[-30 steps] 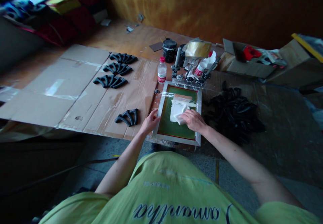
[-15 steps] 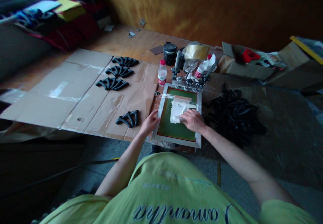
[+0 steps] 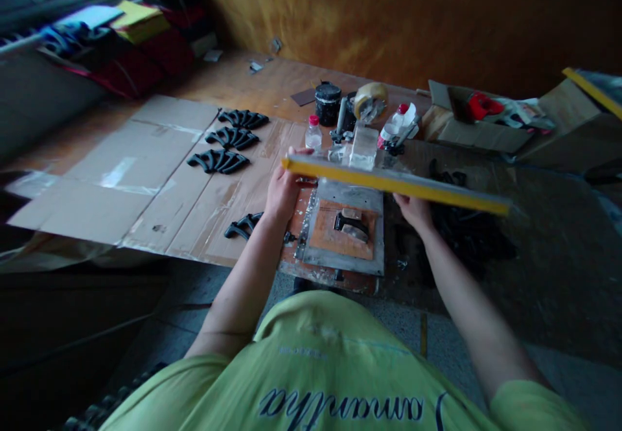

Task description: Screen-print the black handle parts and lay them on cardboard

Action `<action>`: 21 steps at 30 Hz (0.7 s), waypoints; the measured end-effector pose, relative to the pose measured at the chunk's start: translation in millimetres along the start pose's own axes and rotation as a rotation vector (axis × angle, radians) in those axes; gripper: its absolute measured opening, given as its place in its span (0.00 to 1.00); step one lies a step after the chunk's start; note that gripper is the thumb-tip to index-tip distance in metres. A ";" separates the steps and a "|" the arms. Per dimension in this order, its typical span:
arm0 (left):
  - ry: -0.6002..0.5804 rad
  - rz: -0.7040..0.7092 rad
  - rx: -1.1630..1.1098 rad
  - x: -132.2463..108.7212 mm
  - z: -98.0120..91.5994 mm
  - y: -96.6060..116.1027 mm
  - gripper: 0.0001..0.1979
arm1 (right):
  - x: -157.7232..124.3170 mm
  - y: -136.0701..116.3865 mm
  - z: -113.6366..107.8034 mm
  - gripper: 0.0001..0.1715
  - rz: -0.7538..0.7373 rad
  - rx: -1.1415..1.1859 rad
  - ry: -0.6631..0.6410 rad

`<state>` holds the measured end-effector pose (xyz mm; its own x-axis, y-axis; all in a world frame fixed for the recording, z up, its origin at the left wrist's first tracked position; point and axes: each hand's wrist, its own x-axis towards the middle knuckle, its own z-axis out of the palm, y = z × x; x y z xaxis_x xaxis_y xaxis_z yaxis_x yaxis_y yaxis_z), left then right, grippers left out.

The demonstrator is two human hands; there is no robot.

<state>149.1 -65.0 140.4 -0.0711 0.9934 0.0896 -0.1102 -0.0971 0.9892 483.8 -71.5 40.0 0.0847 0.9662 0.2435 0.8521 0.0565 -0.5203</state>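
Both hands up at chest-front, holding a long bar [image 3: 396, 181], yellow along its top edge and grey beneath, tilted and running across the view from about 10 o'clock to 3 o'clock. Left hand [image 3: 282, 191] clamped on the bar's near-left end, fingers [image 3: 299, 151] wrapped over the top. Right hand [image 3: 411, 214] sits at the underside, well along the bar; fingers hidden behind it, so cannot tell whether it is closed or only supporting. Hands well apart.

Directly below the bar, between the hands and not touching either: a metal plate [image 3: 350, 194] on the counter [image 3: 253, 74], with an orange pad [image 3: 330, 240] on it. One black curved part [image 3: 350, 223] lies on the pad, at its middle.

Around: a sheet of cardboard [image 3: 160, 178] at 9 to 10 o'clock, with three black curved parts [image 3: 232, 137] in a column and a fourth [image 3: 243, 225] just beside the left hand. Heap of black parts [image 3: 466, 236] at 3 o'clock, partly behind the bar. At 12 o'clock, in a cluster: water bottle [image 3: 313, 134], black jar [image 3: 327, 104], tape roll [image 3: 370, 102], clear block [image 3: 363, 148]. Open cardboard box [image 3: 479, 133] at 2 o'clock.
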 end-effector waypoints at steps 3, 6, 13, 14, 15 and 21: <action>0.001 0.039 -0.005 26.8 13.4 17.4 0.26 | -43.6 -11.8 40.8 0.20 -0.131 -0.105 -0.208; 0.050 0.026 -0.014 30.4 15.4 13.0 0.26 | -64.6 -35.3 67.4 0.16 -0.195 -0.280 -0.274; -0.353 -0.678 0.051 -79.4 18.9 -69.3 0.34 | -84.7 -97.4 67.1 0.14 -0.044 -0.213 -0.180; -0.349 -0.717 0.007 -95.9 21.6 -78.9 0.34 | -91.8 -107.8 68.2 0.14 -0.127 -0.168 -0.166; -0.313 -0.737 -0.046 -108.5 23.3 -86.4 0.33 | -98.4 -115.7 69.4 0.14 -0.236 -0.119 -0.187; 0.169 -0.661 -0.040 -104.7 -32.2 -109.7 0.26 | -84.3 -46.0 37.2 0.20 -0.387 -0.078 -0.308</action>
<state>136.7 -160.2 18.8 -0.1296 0.8222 -0.5542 -0.2201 0.5211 0.8246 418.3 -146.2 12.9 -0.3916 0.9083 0.1474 0.8281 0.4177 -0.3738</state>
